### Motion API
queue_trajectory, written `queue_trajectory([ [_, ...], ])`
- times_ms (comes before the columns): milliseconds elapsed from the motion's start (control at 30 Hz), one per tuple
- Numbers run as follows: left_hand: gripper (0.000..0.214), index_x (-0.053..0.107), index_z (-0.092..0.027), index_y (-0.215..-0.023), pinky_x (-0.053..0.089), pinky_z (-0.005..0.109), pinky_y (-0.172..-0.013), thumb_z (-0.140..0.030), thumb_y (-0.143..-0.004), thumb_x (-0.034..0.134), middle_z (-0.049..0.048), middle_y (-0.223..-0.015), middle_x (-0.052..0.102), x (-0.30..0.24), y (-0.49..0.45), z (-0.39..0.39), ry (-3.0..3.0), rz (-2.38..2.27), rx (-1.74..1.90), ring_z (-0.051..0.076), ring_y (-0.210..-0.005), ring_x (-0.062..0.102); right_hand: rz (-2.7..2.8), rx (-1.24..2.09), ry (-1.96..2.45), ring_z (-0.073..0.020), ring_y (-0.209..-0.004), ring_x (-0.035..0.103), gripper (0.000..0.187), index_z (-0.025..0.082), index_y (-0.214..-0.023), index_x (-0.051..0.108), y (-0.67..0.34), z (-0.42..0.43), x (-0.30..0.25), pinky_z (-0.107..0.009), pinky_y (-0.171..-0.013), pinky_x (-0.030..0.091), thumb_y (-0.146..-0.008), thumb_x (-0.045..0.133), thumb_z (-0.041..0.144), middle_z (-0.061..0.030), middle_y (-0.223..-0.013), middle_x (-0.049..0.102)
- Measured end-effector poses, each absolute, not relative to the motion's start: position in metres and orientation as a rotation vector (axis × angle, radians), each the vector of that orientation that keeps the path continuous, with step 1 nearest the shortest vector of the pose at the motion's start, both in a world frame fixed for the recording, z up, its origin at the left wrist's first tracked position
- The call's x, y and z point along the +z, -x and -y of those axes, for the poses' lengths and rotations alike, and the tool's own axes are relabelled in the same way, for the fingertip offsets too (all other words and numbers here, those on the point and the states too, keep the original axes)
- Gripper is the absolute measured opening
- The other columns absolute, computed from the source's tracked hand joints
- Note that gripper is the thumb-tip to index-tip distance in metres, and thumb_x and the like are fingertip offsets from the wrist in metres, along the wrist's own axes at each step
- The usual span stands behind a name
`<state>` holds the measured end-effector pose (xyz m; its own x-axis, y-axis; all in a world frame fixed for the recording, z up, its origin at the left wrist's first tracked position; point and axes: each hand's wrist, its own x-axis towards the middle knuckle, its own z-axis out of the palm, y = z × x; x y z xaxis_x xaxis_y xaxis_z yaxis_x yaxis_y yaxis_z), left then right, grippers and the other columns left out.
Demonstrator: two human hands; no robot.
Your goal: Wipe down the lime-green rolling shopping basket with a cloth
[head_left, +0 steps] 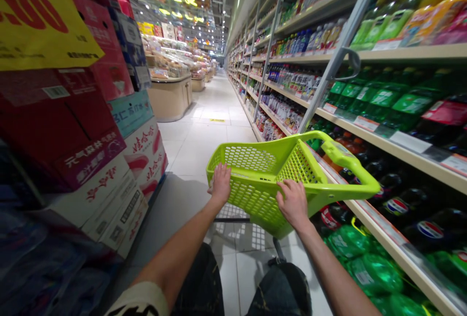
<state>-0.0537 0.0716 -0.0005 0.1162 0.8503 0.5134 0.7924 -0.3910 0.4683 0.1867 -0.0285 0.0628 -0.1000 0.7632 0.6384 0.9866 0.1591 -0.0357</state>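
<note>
A lime-green plastic shopping basket (270,184) with a mesh wall and a thick handle is tilted in front of me, above the tiled floor. My left hand (221,183) grips its near-left rim, fingers curled over the edge. My right hand (294,203) clasps the near rim further right, fingers folded into the basket. The inside of the basket looks bare. A dark wheeled frame shows beneath it.
Shelves of soft-drink bottles (394,106) run along my right, with a metal ladder rail (339,53) leaning on them. Stacked red and white cartons (109,160) stand to my left under a yellow price sign (40,19). The tiled aisle (211,126) stretches ahead toward display counters.
</note>
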Motion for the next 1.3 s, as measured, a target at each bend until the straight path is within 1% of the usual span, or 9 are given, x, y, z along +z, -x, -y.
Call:
queue_trajectory([
  [167, 0.057, 0.041, -0.016, -0.123, 0.018, 0.052, -0.106, -0.002, -0.068, 0.040, 0.0116, -0.137, 0.036, -0.001, 0.051, -0.063, -2.414, -1.697, 1.108, 0.025, -0.131, 0.019, 1.967, -0.548, 1.575, -0.0219, -0.104, 0.048, 0.029, 0.015, -0.100, 0.060, -0.192, 0.028, 0.062, -0.043, -0.099, 0.027, -0.076, 0.044, 0.018, -0.0093, -0.105, 0.060],
  [267, 0.061, 0.037, -0.016, -0.126, 0.023, 0.047, -0.106, -0.005, -0.066, 0.044, 0.0111, -0.139, 0.031, -0.002, 0.070, -0.072, -2.366, -1.722, 1.184, 0.025, -0.131, 0.019, 1.947, -0.535, 1.581, -0.0219, -0.104, 0.049, 0.029, 0.015, -0.100, 0.060, -0.191, 0.028, 0.061, -0.043, -0.099, 0.027, -0.076, 0.044, 0.018, -0.0092, -0.105, 0.060],
  [500, 0.059, 0.044, -0.017, -0.119, 0.029, 0.038, -0.106, 0.004, -0.064, 0.036, 0.0069, -0.130, 0.045, -0.002, 0.074, -0.088, -2.300, -1.721, 1.188, 0.019, -0.127, 0.030, 1.935, -0.521, 1.619, -0.0225, -0.105, 0.048, 0.029, 0.015, -0.101, 0.061, -0.182, 0.030, 0.062, -0.042, -0.100, 0.026, -0.076, 0.046, 0.020, -0.0094, -0.106, 0.059],
  [700, 0.052, 0.047, -0.017, -0.118, 0.029, 0.038, -0.106, 0.001, -0.071, 0.035, 0.0060, -0.132, 0.043, 0.005, 0.040, -0.074, -2.589, -1.350, 1.063, 0.016, -0.127, 0.029, 1.937, -0.538, 1.619, -0.0220, -0.104, 0.049, 0.029, 0.014, -0.101, 0.060, -0.187, 0.031, 0.064, -0.041, -0.099, 0.027, -0.076, 0.045, 0.020, -0.0097, -0.106, 0.060],
  [833, 0.050, 0.048, -0.017, -0.117, 0.028, 0.037, -0.106, 0.002, -0.072, 0.034, 0.0061, -0.131, 0.044, 0.004, 0.075, -0.081, -2.401, -1.653, 1.122, 0.017, -0.127, 0.030, 1.932, -0.569, 1.626, -0.0206, -0.105, 0.050, 0.030, 0.015, -0.103, 0.058, -0.204, 0.032, 0.070, -0.043, -0.100, 0.023, -0.079, 0.042, 0.019, -0.0080, -0.107, 0.061],
  [967, 0.054, 0.045, -0.016, -0.120, 0.030, 0.039, -0.104, 0.002, -0.070, 0.035, 0.0083, -0.131, 0.044, 0.001, 0.095, -0.087, -2.250, -1.815, 1.159, 0.020, -0.126, 0.032, 1.804, -0.696, 1.772, -0.0243, -0.109, 0.047, 0.030, 0.014, -0.103, 0.058, -0.212, 0.031, 0.075, -0.050, -0.099, 0.017, -0.079, 0.042, 0.021, -0.0101, -0.110, 0.060],
  [1133, 0.050, 0.047, -0.011, -0.119, 0.030, 0.034, -0.105, 0.002, -0.072, 0.035, 0.0118, -0.130, 0.045, 0.005, 0.022, -0.071, -2.502, -1.444, 1.094, 0.018, -0.124, 0.035, 1.890, -0.667, 1.785, -0.0244, -0.107, 0.047, 0.030, 0.015, -0.102, 0.059, -0.202, 0.028, 0.071, -0.048, -0.100, 0.016, -0.078, 0.044, 0.023, -0.0094, -0.109, 0.061],
  [1200, 0.048, 0.047, -0.013, -0.119, 0.029, 0.032, -0.105, 0.001, -0.075, 0.035, 0.0099, -0.131, 0.044, 0.006, 0.000, -0.067, -2.593, -1.277, 1.096, 0.016, -0.125, 0.033, 1.901, -0.653, 1.769, -0.0241, -0.107, 0.046, 0.031, 0.015, -0.104, 0.058, -0.201, 0.028, 0.069, -0.047, -0.100, 0.015, -0.078, 0.043, 0.022, -0.0093, -0.110, 0.061],
  [1300, 0.046, 0.048, -0.019, -0.117, 0.030, 0.030, -0.104, -0.001, -0.077, 0.036, 0.0053, -0.130, 0.046, 0.003, 0.014, -0.070, -2.526, -1.354, 1.175, 0.013, -0.124, 0.035, 1.922, -0.625, 1.742, -0.0238, -0.108, 0.046, 0.032, 0.016, -0.106, 0.057, -0.205, 0.028, 0.069, -0.047, -0.100, 0.014, -0.078, 0.042, 0.021, -0.0087, -0.111, 0.060],
])
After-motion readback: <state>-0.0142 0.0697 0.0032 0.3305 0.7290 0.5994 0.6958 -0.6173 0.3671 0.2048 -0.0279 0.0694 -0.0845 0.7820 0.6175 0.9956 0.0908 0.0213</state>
